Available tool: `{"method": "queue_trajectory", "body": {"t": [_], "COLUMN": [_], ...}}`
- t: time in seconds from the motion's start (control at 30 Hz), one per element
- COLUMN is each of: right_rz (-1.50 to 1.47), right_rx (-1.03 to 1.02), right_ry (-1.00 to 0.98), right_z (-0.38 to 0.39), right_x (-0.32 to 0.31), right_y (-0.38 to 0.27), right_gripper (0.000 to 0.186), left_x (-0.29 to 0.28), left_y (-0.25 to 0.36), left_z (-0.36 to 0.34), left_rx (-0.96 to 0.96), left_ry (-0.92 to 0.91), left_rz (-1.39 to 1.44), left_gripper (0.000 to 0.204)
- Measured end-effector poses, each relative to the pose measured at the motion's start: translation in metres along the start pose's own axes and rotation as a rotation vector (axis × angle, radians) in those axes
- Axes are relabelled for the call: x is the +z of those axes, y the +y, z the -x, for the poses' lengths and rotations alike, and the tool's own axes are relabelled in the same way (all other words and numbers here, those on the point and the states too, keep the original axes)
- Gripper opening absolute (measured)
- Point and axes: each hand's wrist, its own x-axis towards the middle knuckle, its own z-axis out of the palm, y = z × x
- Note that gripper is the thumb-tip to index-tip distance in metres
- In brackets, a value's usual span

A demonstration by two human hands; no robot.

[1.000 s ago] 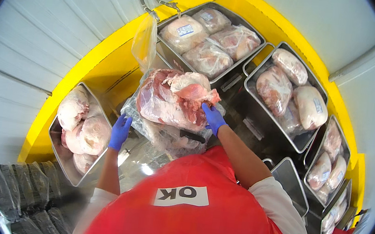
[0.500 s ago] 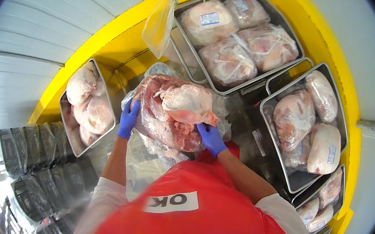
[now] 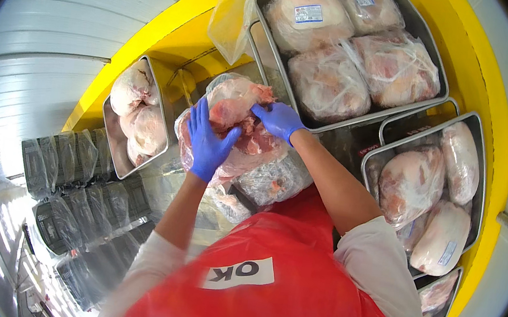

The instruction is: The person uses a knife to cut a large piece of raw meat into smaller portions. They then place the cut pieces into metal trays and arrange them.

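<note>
A large piece of raw meat (image 3: 255, 149), pink with pale fat, lies in front of me on plastic-wrapped meat (image 3: 277, 178). My left hand (image 3: 207, 144), in a blue glove, rests on its near left side with the fingers stretched and spread. At the far right of the piece, my gloved right hand (image 3: 279, 121) has its fingers bent around a fleshy edge; the fingertips are partly sunk out of sight. A pale fatty lobe (image 3: 235, 100) rises between the two hands.
Metal tubs of wrapped meat stand at the upper right (image 3: 442, 86), the right (image 3: 479, 215) and the left (image 3: 167, 120). A clear plastic bag (image 3: 229, 21) hangs at the back. Dark plastic crates (image 3: 65, 162) are stacked at lower left. A yellow rim (image 3: 498, 105) curves around.
My left hand has gone from the meat's left side onto its top, fingers spreading. The piece has turned and shifted away from me, the right hand moving with it. The view has shifted.
</note>
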Motion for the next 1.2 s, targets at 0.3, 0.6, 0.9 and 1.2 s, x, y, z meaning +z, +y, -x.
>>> {"method": "queue_trajectory", "body": {"t": [0.3, 0.6, 0.9, 1.2], "right_rz": [-0.253, -0.714, -0.925, -0.015], "right_rx": [-0.035, 0.232, 0.386, -0.423], "right_ry": [-0.459, 0.127, -0.345, -0.695], "right_z": [-0.046, -0.256, -0.236, -0.041], "right_x": [-0.072, -0.151, -0.151, -0.094], "right_y": [0.039, 0.151, 0.105, -0.061], "right_gripper": [0.058, 0.021, 0.035, 0.033], "left_x": [0.048, 0.041, 0.035, 0.047], "left_y": [-0.027, -0.031, -0.038, -0.048], "left_z": [-0.03, -0.031, -0.023, -0.042], "left_rx": [-0.355, -0.41, -0.377, -0.371], "left_ry": [0.101, 0.047, 0.013, -0.055], "left_rz": [0.454, 0.52, 0.348, 0.375], "left_gripper": [0.052, 0.051, 0.051, 0.056]}}
